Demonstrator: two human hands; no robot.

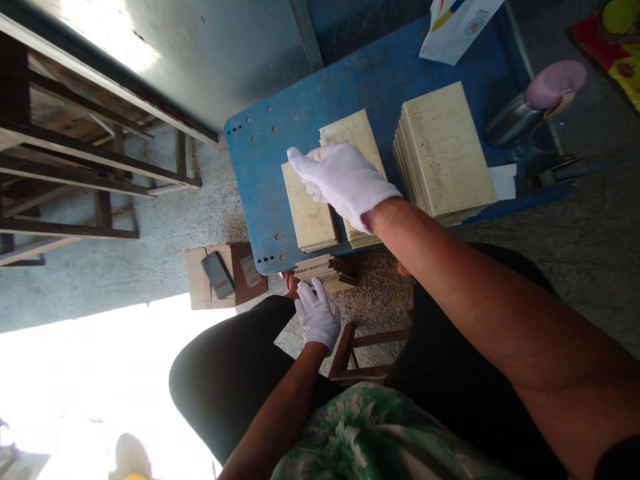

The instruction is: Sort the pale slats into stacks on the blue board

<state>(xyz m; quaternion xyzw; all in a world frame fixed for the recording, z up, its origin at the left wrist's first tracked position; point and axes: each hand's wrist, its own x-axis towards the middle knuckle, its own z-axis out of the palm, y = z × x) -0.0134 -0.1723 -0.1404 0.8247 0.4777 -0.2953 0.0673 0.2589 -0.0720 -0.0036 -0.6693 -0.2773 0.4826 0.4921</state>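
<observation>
My right hand (340, 177), in a white glove, is over the blue table above two stacks of thin cream-coloured boards. Its fingers are curled and one digit points left; whatever they hold, if anything, is hidden. Under it lie the low left stack (311, 217) and the middle stack (364, 130), partly covered by the hand. A taller stack (447, 153) stands to the right. My left hand (317, 313), also gloved, has its fingers stretched and apart. Its fingertips are beside an uneven stack of boards (315, 268) below the table's near edge; whether they touch it I cannot tell.
The blue table (270, 193) carries a steel bottle with a pink lid (520, 107) and a white paper bag (457, 30). A phone (218, 275) lies on a cardboard box (197, 293) at the left. A wooden stool (377, 339) stands between my legs; wooden frames (95, 167) are far left.
</observation>
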